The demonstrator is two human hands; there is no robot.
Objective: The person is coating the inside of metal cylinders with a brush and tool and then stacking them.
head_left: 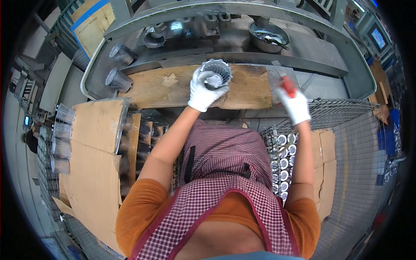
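Head view: one ribbed grey metal cup (222, 69), held above the wooden board (249, 92) at the front of the metal bench (320, 48). Left hand (203, 92), white-gloved: fingers closed partway round the cup's near left side. Right hand (296, 106), white-gloved: well apart to the right, motion-blurred, fingers apparently curled on a red item (287, 86), too smeared to identify. Cup's mouth: turned up toward the wearer; long axis foreshortened, running mouth to base roughly along the line of sight. Step, as judged: hand-working of a single cup; next move would call for a steady left grip while the red item meets the rim.
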